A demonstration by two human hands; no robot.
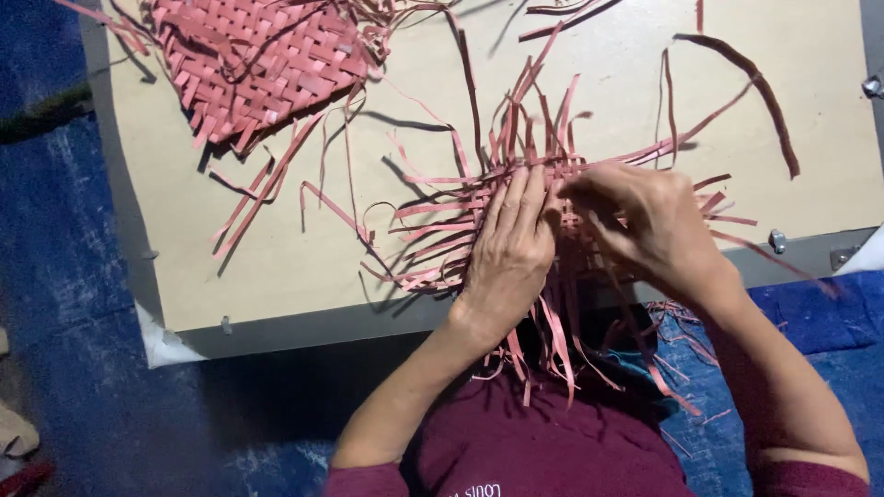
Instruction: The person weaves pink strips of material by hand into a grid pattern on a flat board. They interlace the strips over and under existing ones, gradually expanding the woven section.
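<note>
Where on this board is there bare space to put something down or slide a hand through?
Bare board shows at the lower left, between the finished woven mat and the near edge, and at the far right beyond the curled dark strip. The middle is crowded: both the left hand and right hand press the half-woven piece amid loose pink strips.

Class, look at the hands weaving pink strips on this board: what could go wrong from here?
1. The left hand lies flat on the unfinished weave; if it lifts, loose strips may slip apart.
2. Strips hang over the board's edge and could snag on the sleeve.
3. The right hand pinches one strip; a hard pull might tear it.
</note>
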